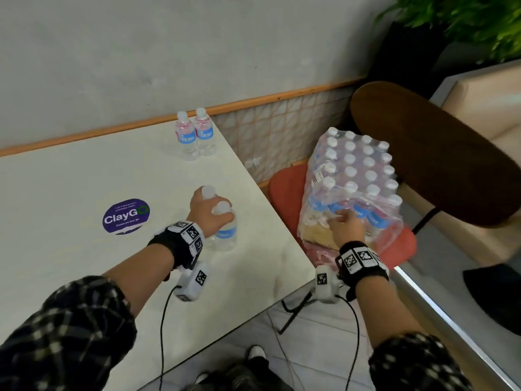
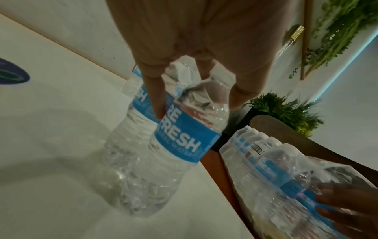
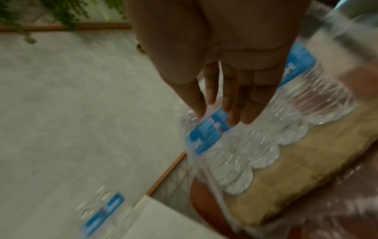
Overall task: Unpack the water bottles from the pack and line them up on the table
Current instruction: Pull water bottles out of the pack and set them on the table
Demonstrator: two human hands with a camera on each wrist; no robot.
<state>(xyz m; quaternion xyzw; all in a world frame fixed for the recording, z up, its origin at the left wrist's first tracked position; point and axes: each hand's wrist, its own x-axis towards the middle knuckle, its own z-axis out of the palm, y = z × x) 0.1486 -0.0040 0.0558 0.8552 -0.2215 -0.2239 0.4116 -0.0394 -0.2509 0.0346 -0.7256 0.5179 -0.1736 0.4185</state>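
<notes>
My left hand (image 1: 210, 211) grips two clear water bottles (image 1: 225, 230) with blue labels by their necks, their bases on or just above the white table (image 1: 70, 193). In the left wrist view my fingers (image 2: 155, 90) hook down between the two bottles (image 2: 180, 140). Two more bottles (image 1: 194, 135) stand side by side at the table's far edge. The shrink-wrapped pack (image 1: 355, 176) of bottles sits on a red chair (image 1: 284, 187) to the right. My right hand (image 1: 345, 224) reaches with straight fingers (image 3: 235, 100) into the pack's torn front, at a bottle's blue label (image 3: 208, 134).
A purple round sticker (image 1: 126, 215) lies on the table left of my left hand. A dark wooden chair back (image 1: 434, 153) stands behind the pack. A potted plant (image 1: 465, 21) is at the upper right, and a cushioned bench (image 1: 485, 108) lies beyond.
</notes>
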